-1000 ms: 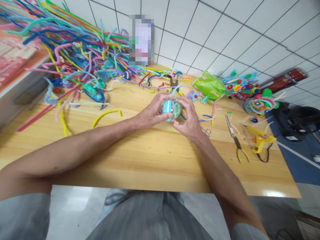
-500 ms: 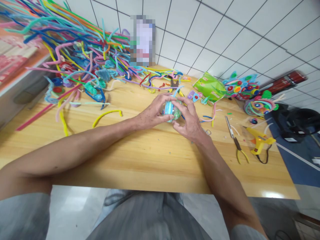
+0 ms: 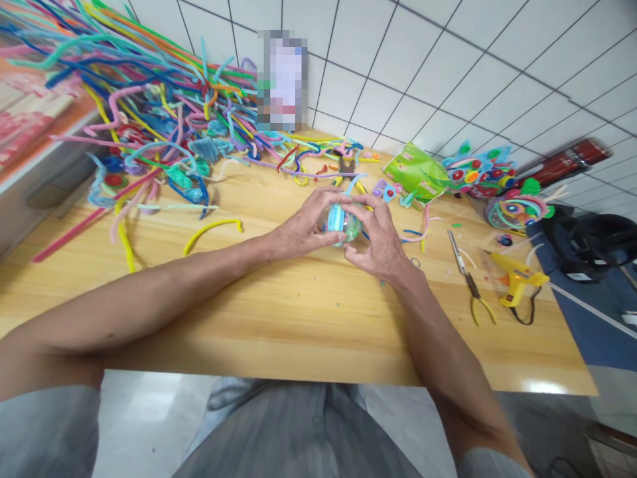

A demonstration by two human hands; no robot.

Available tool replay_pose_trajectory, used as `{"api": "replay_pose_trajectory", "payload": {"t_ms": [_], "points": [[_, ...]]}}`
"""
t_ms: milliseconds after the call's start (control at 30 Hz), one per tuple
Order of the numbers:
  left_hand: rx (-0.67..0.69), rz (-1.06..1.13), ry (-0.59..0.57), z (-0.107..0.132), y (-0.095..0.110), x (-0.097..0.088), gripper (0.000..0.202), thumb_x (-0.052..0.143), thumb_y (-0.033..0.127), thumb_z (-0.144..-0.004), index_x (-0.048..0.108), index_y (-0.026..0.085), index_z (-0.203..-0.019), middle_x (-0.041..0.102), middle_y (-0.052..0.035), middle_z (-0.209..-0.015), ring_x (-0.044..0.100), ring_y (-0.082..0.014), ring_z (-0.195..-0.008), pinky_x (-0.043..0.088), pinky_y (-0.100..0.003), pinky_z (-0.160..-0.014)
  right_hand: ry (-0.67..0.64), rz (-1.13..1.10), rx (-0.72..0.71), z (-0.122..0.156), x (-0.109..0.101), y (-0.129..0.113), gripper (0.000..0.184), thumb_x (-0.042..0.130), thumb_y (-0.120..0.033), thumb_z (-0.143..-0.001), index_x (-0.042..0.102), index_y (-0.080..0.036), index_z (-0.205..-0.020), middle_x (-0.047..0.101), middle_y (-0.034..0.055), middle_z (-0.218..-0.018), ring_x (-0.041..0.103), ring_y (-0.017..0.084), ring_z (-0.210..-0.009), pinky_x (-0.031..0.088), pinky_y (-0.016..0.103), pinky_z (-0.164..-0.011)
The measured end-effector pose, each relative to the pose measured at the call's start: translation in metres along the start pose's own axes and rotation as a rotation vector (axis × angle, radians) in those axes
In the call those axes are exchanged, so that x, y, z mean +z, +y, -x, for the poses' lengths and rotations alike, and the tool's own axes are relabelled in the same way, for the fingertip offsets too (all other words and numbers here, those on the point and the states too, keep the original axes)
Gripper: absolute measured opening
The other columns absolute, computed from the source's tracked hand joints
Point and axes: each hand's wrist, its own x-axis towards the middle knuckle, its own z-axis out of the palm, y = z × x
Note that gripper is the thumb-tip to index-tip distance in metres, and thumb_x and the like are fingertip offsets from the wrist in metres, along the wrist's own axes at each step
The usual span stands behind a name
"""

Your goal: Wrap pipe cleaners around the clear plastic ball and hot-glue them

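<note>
- Both forearms stretch over the desk (image 3: 298, 318), wrists angled inward toward each other
- The left hand (image 3: 301, 231) curls its grip closed on a small blue-green pipe-cleaner ball (image 3: 342, 222) at the desk's middle
- The right hand (image 3: 381, 244) cups the ball's other side, grip clasped over it
- Beyond lies a pipe-cleaner pile (image 3: 149, 113)

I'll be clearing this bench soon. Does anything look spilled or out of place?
Nothing looks damaged. The pipe cleaners sprawl in a loose tangle on the table, far left, a yellow one lying apart. The glue gun lies on its side near the right edge. The left hand and right hand cup a wrapped ball.
</note>
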Motion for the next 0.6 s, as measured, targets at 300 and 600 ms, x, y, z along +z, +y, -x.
{"api": "replay_pose_trajectory", "payload": {"t_ms": [300, 600], "points": [[0.009, 0.024, 0.000, 0.002, -0.001, 0.002, 0.066, 0.077, 0.051, -0.099, 0.053, 0.030, -0.156, 0.054, -0.0164, -0.158, 0.046, -0.0357, -0.159, 0.039, -0.063, -0.133, 0.044, 0.035, -0.037, -0.001, 0.002, -0.001, 0.080, 0.078, -0.023, -0.079, 0.050, -0.038, -0.153, 0.055, 0.0118, -0.150, 0.058, 0.039, -0.139, 0.054, 0.069, -0.116], [-0.121, 0.119, -0.010, 0.000, 0.009, -0.007, 0.046, 0.053, 0.061, -0.111, 0.064, 0.030, -0.144, 0.059, -0.0101, -0.154, 0.050, -0.0295, -0.154, 0.040, -0.054, -0.134, 0.026, 0.009, -0.008, -0.001, -0.001, -0.005, 0.083, 0.081, -0.021, -0.079, 0.050, -0.045, -0.153, 0.058, 0.0107, -0.151, 0.059, 0.043, -0.138, 0.052, 0.071, -0.117]]}}
